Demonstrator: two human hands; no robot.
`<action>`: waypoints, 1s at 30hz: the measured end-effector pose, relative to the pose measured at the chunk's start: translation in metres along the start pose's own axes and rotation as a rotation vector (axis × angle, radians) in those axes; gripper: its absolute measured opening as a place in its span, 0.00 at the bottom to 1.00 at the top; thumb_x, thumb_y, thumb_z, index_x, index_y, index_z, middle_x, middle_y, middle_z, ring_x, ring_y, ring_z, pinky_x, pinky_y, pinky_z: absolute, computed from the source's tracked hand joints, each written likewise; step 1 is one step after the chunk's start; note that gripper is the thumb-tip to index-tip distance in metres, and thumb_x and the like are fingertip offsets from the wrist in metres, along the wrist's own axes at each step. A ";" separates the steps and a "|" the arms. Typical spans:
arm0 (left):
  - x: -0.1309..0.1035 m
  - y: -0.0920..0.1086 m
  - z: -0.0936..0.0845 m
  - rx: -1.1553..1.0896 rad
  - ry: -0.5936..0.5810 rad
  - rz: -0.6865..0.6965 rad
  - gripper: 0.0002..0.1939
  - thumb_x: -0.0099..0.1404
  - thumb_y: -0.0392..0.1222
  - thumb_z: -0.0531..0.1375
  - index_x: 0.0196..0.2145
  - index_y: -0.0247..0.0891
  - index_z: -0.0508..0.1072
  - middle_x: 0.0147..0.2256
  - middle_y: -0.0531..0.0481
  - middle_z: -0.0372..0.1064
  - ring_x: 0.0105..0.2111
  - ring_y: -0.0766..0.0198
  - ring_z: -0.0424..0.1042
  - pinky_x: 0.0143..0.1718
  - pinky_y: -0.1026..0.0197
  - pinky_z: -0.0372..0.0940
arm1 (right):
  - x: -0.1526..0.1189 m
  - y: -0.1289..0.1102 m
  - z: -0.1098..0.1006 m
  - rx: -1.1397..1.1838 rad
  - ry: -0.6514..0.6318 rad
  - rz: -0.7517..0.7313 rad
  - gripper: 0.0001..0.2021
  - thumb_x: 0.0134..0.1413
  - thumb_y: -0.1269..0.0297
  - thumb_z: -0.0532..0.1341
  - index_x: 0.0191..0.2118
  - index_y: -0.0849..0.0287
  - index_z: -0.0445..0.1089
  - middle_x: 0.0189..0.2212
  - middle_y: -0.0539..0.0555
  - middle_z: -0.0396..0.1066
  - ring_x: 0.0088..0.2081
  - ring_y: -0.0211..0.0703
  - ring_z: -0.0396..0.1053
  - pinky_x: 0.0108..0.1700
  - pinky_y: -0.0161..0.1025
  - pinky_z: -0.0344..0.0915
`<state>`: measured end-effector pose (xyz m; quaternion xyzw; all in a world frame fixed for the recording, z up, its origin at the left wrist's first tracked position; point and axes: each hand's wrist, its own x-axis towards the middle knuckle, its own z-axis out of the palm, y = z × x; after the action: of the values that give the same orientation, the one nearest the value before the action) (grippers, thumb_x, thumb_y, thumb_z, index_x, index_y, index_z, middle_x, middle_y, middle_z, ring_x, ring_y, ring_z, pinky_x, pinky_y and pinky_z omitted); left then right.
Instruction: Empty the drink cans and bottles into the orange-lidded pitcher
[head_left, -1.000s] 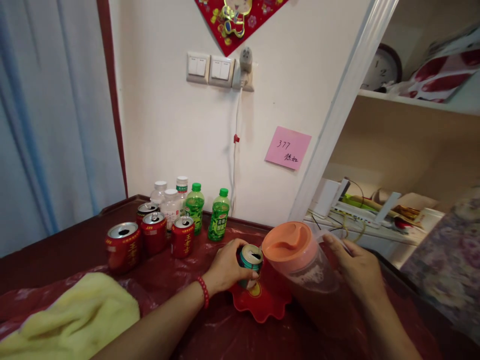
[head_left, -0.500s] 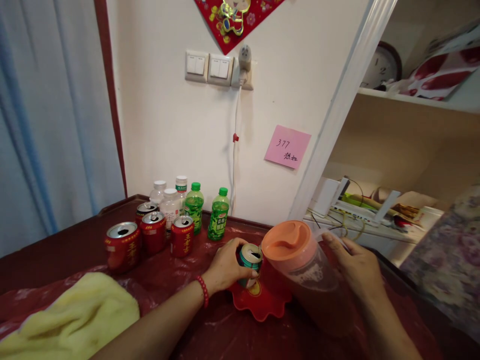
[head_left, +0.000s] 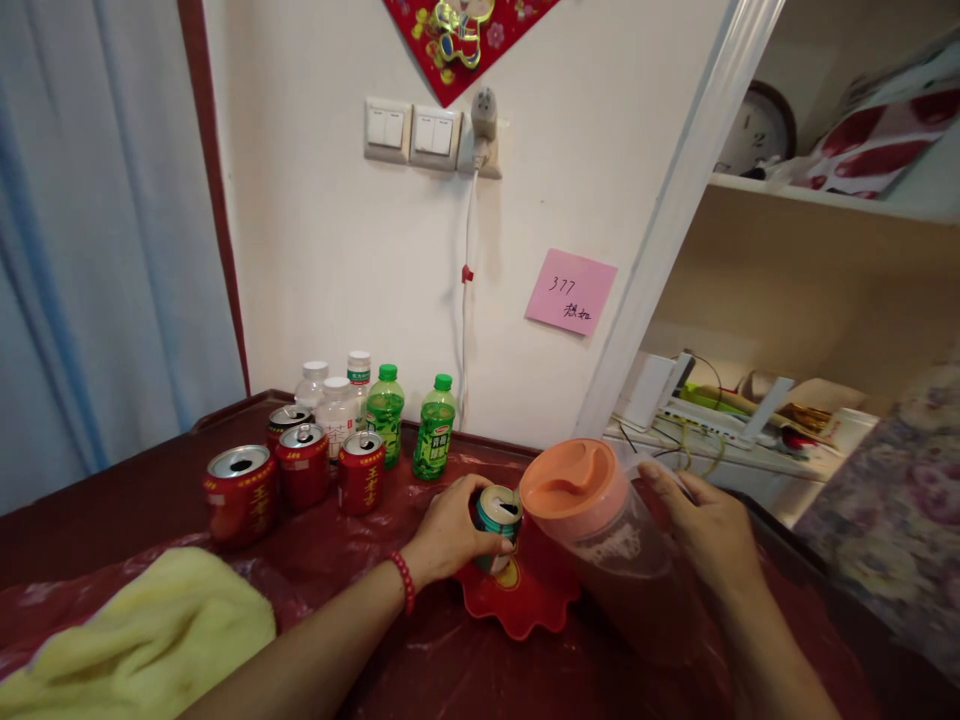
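My left hand is wrapped round a small green drink can with an opened top. The can is over a red scalloped tray. A clear pitcher with an orange lid leans toward the can, its spout side close to the can's rim. Brownish liquid with froth shows inside it. My right hand grips the pitcher's handle. Whether liquid is flowing from the spout, I cannot tell.
Several red cans stand at the left, with clear bottles and two green bottles behind. A yellow cloth lies at the front left. Beyond the table, a shelf holds a white router. A cable hangs down the wall.
The whole view has shifted very slightly. Both hands, the can and the pitcher keep nearly the same places and tilt.
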<state>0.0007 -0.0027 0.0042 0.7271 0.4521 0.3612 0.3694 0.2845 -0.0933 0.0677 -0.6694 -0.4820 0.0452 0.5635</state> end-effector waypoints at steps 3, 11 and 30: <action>0.000 0.001 -0.001 0.007 -0.002 0.002 0.33 0.43 0.38 0.80 0.47 0.43 0.76 0.49 0.48 0.80 0.50 0.49 0.77 0.53 0.52 0.69 | 0.000 0.000 0.000 -0.002 -0.006 0.000 0.35 0.52 0.24 0.65 0.25 0.56 0.67 0.21 0.48 0.55 0.27 0.41 0.54 0.27 0.36 0.51; 0.000 0.000 -0.001 -0.001 -0.006 0.005 0.32 0.44 0.37 0.79 0.47 0.41 0.76 0.49 0.47 0.79 0.50 0.48 0.76 0.54 0.50 0.68 | 0.000 0.000 0.000 -0.013 -0.005 0.015 0.35 0.52 0.24 0.65 0.27 0.57 0.70 0.21 0.47 0.55 0.27 0.41 0.54 0.27 0.37 0.52; 0.000 0.001 -0.001 0.001 -0.004 -0.006 0.32 0.44 0.35 0.79 0.47 0.41 0.76 0.49 0.47 0.80 0.49 0.49 0.76 0.52 0.52 0.68 | 0.006 0.011 0.002 -0.010 -0.001 0.015 0.36 0.51 0.22 0.64 0.28 0.57 0.71 0.22 0.48 0.57 0.26 0.41 0.54 0.26 0.37 0.52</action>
<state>0.0004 -0.0029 0.0050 0.7267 0.4537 0.3584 0.3709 0.2931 -0.0872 0.0607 -0.6756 -0.4776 0.0475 0.5596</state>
